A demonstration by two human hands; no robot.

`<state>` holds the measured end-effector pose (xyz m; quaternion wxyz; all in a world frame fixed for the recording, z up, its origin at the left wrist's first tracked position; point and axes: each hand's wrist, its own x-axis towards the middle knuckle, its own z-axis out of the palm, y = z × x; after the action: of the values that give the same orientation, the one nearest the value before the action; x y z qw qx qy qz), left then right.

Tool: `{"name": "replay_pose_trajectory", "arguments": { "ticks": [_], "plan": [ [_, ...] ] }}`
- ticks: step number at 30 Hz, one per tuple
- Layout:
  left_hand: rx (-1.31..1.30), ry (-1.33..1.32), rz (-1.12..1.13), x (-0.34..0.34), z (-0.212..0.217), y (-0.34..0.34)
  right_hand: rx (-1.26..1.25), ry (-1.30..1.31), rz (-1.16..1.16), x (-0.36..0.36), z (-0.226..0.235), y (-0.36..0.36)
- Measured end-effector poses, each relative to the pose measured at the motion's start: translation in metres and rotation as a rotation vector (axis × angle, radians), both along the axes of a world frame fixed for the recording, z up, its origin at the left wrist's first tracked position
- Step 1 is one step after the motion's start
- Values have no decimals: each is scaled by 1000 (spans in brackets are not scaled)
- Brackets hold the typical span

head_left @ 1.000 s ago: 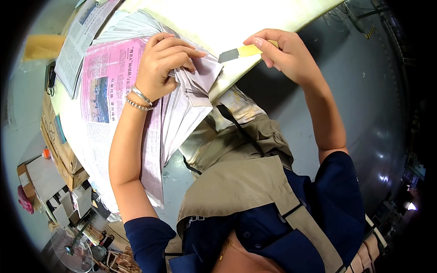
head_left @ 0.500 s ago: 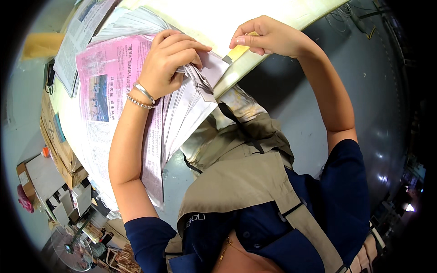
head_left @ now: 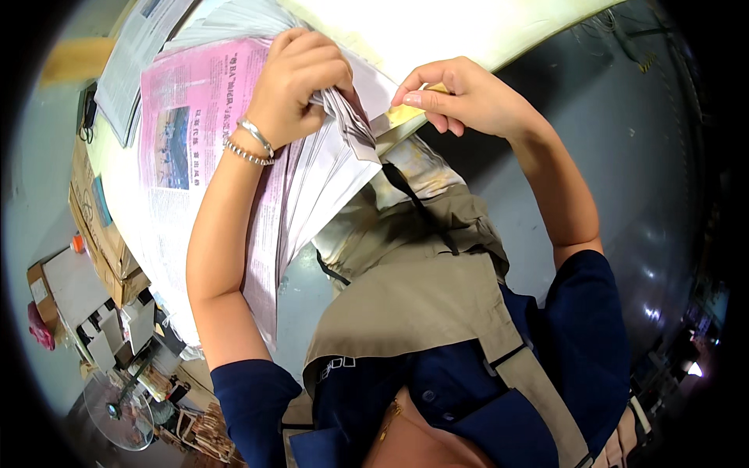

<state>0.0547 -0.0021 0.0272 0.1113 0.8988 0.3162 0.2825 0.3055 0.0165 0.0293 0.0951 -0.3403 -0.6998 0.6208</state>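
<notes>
Left grip (head_left: 302,82) has curled in and bunched the sheet edges since the last frame, where its fingers lay flatter; right grip (head_left: 468,100) sits lower in view, its yellow strip (head_left: 404,115) now reaching the loose corner. Strip's dark end, visible earlier, can't be seen now, maybe under paper or fingers; can't tell which.

Left grip: fingers wrapped round the folded sheets (head_left: 349,127), pinching their edges, probably to stop the layers sliding and keep them lifted. Right grip: thumb and index pressed together on the strip, other fingers loosely bent; likely held near one end so the rest sticks out toward the paper.

Strip is at the desk (head_left: 441,35) edge, beside the folded sheets. Pink newspaper page (head_left: 175,86) lies left of them, under the left forearm, white pages fanned around it, lower part hanging past the desk. Second newspaper stack (head_left: 129,74) at far left, apart.

Writing: dense columns, bold headline and a bluish photo on the pink page; pale outlined lettering on the khaki apron (head_left: 406,304), partly folded away. No label made out on the strip.
</notes>
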Motion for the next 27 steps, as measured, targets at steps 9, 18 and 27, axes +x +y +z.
{"name": "replay_pose_trajectory", "arguments": {
  "ticks": [9, 18, 27],
  "plan": [
    [-410, -930, -195, -33, -29, 19, -401, 171, 18, -59, -19, -92],
    [-572, -1221, -191, -56, -28, 32, -352, 232, 243, -161, -43, -206],
    [-585, -1272, -187, -64, -27, 32, -204, 268, 322, -186, -57, -215]
  ]
}}
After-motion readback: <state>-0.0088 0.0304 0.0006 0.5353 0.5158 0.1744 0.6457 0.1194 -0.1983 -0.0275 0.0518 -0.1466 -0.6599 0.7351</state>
